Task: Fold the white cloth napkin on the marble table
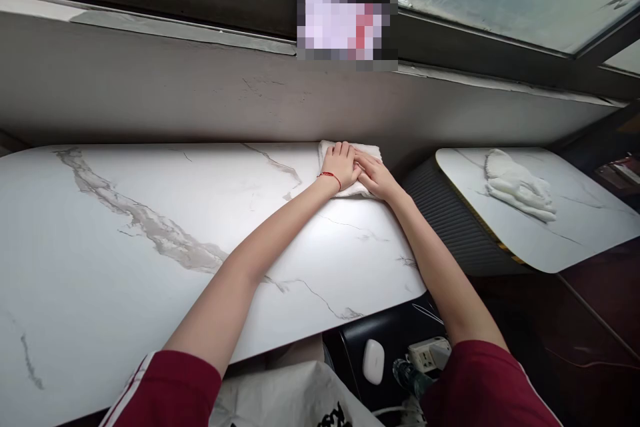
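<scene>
At the far right corner of the white marble-patterned table [165, 307], a folded white towel [367, 148] lies flat. My left hand [341, 163] rests on top of it, fingers stretched out and flat, with a red string bracelet at the wrist. Right beside it, my right hand [376, 175] also presses on the towel, fingers extended and touching the left hand. Both palms cover much of the towel, so its middle is hidden.
A wall [200, 93] and window frame run along the table's far edge. On a second marble-patterned table [525, 253] to the right lies a crumpled white towel [520, 183]. Below the near edge are a white rounded case [373, 361] and a power strip [425, 355].
</scene>
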`<state>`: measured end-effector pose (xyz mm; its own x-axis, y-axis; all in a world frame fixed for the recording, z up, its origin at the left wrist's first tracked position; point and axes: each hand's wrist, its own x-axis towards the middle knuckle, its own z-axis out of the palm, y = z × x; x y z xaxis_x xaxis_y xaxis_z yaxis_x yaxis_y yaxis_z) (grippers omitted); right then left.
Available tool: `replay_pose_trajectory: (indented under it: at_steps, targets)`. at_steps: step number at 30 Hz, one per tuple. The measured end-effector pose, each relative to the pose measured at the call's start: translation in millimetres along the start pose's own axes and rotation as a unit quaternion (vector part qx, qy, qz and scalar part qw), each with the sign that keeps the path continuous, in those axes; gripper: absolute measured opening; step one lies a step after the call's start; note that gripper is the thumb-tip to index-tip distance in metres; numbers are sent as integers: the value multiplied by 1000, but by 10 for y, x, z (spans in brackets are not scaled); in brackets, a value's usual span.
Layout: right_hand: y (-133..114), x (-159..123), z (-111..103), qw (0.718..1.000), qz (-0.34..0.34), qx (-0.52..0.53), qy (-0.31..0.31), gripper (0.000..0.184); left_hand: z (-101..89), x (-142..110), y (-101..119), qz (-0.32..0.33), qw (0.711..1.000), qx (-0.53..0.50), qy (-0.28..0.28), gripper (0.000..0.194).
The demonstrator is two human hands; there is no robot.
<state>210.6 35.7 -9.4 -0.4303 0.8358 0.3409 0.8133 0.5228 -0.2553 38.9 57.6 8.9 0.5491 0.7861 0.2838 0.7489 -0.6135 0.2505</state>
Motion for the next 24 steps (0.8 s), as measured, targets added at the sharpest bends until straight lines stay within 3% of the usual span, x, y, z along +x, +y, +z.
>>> replay_pose_trajectory:
  at_steps: [15,24]
  targets:
    - [-1,-50,102,998,55,-12,38,55,1,-10,-30,25,1000,8,-6,58]
    - [-264,-385,82,992,91,-82,29,58,-23,-201,70,58,998,-8,-18,58]
